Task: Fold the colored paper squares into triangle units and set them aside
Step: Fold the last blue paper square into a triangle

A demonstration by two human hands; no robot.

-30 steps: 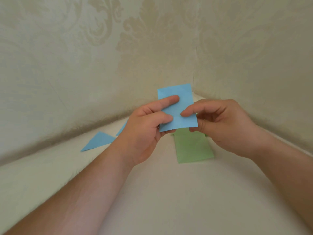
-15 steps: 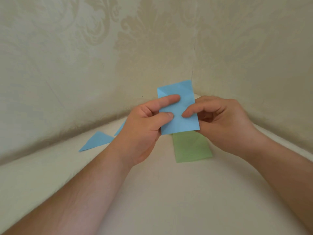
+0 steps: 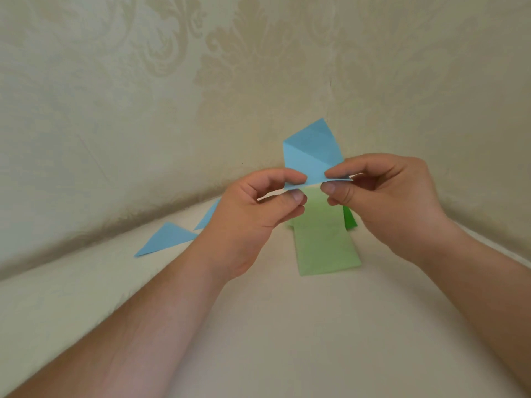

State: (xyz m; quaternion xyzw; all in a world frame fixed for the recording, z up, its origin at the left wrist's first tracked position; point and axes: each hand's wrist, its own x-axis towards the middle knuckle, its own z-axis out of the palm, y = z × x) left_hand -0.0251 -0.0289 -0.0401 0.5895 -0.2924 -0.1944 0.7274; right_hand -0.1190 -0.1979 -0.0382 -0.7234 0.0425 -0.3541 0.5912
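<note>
Blue paper (image 3: 311,156): held in the air above the bench (image 3: 258,326), between the two hands, in front of the corner where the patterned walls (image 3: 143,96) meet. Near edge lies roughly level between the fingertips; far part stands up and tilts away. A diagonal crease runs across the raised part, and the top left corner looks folded over.

Left hand (image 3: 258,208): pinches the near left edge of the blue paper between thumb and index finger; other fingers curled beneath.

Right hand (image 3: 382,196): pinches the near right edge the same way, index finger above the paper, thumb below. The two pinches sit close together, not touching.

Light green paper (image 3: 324,242): flat on the bench directly below the hands, its far end hidden by them. A darker green piece (image 3: 350,219) shows at its right edge, mostly covered by the right hand; shape cannot be told.

Blue triangle (image 3: 165,238): flat on the bench to the left, near the wall base, well apart from the green paper. A second blue piece (image 3: 209,216) lies just beside it, partly behind the left wrist.
</note>
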